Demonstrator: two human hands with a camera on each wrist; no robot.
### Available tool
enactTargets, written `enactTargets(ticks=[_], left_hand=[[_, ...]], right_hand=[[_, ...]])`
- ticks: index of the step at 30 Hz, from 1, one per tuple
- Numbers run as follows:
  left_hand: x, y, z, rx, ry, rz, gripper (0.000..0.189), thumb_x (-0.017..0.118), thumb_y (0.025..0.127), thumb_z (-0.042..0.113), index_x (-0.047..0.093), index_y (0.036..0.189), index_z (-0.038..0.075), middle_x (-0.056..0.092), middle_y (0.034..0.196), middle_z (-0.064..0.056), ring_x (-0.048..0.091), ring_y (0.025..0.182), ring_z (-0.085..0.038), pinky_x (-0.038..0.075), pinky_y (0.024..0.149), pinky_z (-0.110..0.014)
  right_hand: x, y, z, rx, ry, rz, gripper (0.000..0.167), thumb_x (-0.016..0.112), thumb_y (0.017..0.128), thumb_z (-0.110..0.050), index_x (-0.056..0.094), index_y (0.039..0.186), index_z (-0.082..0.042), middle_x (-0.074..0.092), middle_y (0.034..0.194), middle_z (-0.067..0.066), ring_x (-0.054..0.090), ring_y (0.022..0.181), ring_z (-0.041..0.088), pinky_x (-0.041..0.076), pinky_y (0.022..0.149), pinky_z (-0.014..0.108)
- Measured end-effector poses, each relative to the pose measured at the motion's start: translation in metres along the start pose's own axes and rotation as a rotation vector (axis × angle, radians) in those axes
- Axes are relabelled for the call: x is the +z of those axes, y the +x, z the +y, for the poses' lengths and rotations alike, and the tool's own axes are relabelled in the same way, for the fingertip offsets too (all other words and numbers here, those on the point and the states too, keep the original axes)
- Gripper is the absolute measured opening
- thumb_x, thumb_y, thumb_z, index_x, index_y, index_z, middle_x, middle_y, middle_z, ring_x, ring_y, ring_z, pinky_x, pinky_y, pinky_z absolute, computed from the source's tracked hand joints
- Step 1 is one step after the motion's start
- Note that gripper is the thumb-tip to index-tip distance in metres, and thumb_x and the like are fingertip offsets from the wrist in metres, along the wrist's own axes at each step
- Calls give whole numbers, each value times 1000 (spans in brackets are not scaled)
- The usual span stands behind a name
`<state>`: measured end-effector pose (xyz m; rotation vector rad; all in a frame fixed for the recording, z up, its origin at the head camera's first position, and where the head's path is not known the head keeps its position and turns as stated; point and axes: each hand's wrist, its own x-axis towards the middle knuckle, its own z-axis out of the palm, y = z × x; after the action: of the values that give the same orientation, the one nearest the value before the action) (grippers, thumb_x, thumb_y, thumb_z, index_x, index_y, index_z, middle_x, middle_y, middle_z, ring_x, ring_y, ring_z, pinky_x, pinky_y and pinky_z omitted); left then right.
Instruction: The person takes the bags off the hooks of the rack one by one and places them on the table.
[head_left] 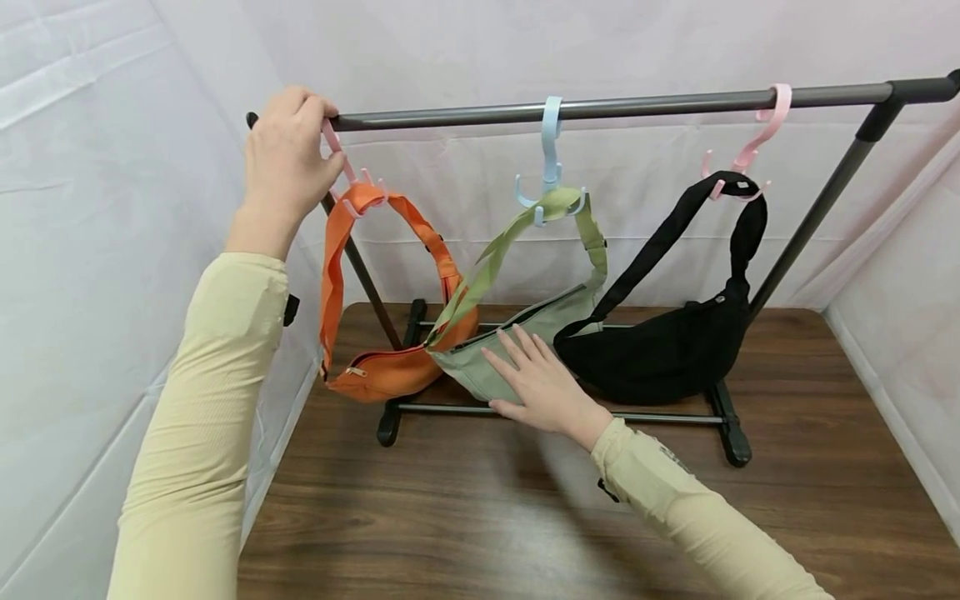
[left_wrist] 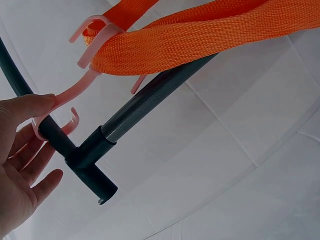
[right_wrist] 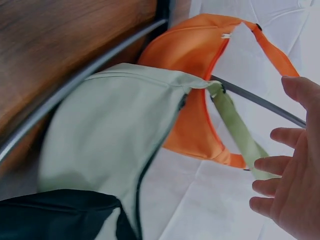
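Note:
At the rail's left end my left hand [head_left: 288, 158] holds a pink hook hanger [left_wrist: 75, 95], its thumb on the hook and its fingers behind the rail. An orange sling bag [head_left: 390, 371] hangs from that hanger by its strap. A sage-green sling bag [head_left: 480, 367] hangs from a blue hook hanger [head_left: 551, 150] in the middle. In front of it my right hand [head_left: 547, 387] is spread, fingers straight; the right wrist view shows these fingers apart from the bag. To the right, a black sling bag [head_left: 667, 350] hangs on another pink hook hanger [head_left: 772, 125].
The dark metal rail [head_left: 465, 117] of a garment rack runs across the top. Its slanted post [head_left: 817, 208] and black foot [head_left: 731, 433] stand at right on a brown wooden tabletop [head_left: 450, 517]. White cloth [head_left: 97, 250] surrounds the table at the back and sides.

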<state>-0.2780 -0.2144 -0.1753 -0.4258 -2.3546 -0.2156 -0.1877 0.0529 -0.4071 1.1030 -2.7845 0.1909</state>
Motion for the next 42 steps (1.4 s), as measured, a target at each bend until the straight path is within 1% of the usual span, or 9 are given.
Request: enactTargets(ticks=[5, 11, 17, 22, 25, 29, 34, 37, 42], left_hand=[[0, 1, 2, -7, -12, -6, 22, 58, 79, 0, 58, 100, -8, 56, 104, -19, 51, 97, -34, 45, 81, -46], [-1, 1, 3, -27, -19, -22, 22, 58, 80, 1, 58, 100, -8, 55, 105, -18, 50, 97, -34, 44, 84, -45], [-1, 1, 8, -38, -32, -29, 22, 58, 80, 0, 59, 100, -8, 55, 103, -18, 50, 98, -33, 43, 85, -43], [-1, 2, 11, -35, -36, -22, 22, 58, 79, 0, 59, 99, -8, 55, 102, -18, 50, 97, -34, 43, 85, -43], [-2, 2, 12, -34, -43, -19, 23, 59, 77, -1, 60, 99, -7, 56, 100, -18, 50, 96, -34, 42, 85, -43], [-3, 2, 12, -37, -39, -16, 24, 61, 76, 0, 60, 99, -7, 56, 99, -17, 51, 95, -33, 42, 84, -43], [-5, 0, 16, -60, -22, -39, 24, 61, 78, 2, 60, 100, -6, 56, 100, -17, 50, 95, -33, 42, 85, -44], [-6, -1, 19, -64, -18, -47, 24, 60, 78, 2, 60, 100, -6, 56, 101, -17, 50, 97, -33, 42, 84, -44], [-6, -3, 23, -70, -21, -44, 24, 60, 77, 3, 61, 100, -5, 56, 99, -16, 51, 95, -32, 43, 82, -43]], right_hand=[[-17, 19, -2, -46, -40, 41, 61, 54, 89, -41, 37, 139, -11, 30, 144, 17, 19, 134, 35, 22, 108, 46], [-40, 43, -5, -131, -70, 176, 49, 58, 88, -32, 49, 130, -8, 45, 133, 16, 34, 128, 33, 30, 105, 42], [-60, 63, -4, -182, -77, 264, 43, 59, 87, -27, 54, 124, -7, 50, 127, 14, 41, 121, 30, 33, 103, 37], [-73, 85, 3, -232, -63, 364, 29, 60, 85, -18, 61, 111, -4, 57, 114, 12, 49, 110, 27, 41, 95, 33], [-81, 100, 8, -243, -33, 407, 23, 59, 85, -13, 63, 105, -3, 59, 107, 11, 53, 102, 26, 46, 86, 33], [-93, 120, 13, -230, 24, 447, 18, 57, 86, -10, 64, 102, -4, 60, 102, 9, 55, 95, 24, 50, 75, 31], [-102, 139, 16, -201, 70, 486, 16, 57, 86, -9, 62, 100, -3, 60, 95, 9, 56, 86, 22, 50, 72, 30], [-106, 149, 17, -131, 119, 466, 19, 55, 88, -10, 60, 104, -2, 60, 100, 10, 56, 89, 21, 49, 73, 29], [-109, 165, 15, -2, 294, 426, 27, 55, 89, -14, 57, 114, -3, 58, 112, 9, 55, 99, 20, 47, 81, 27]])
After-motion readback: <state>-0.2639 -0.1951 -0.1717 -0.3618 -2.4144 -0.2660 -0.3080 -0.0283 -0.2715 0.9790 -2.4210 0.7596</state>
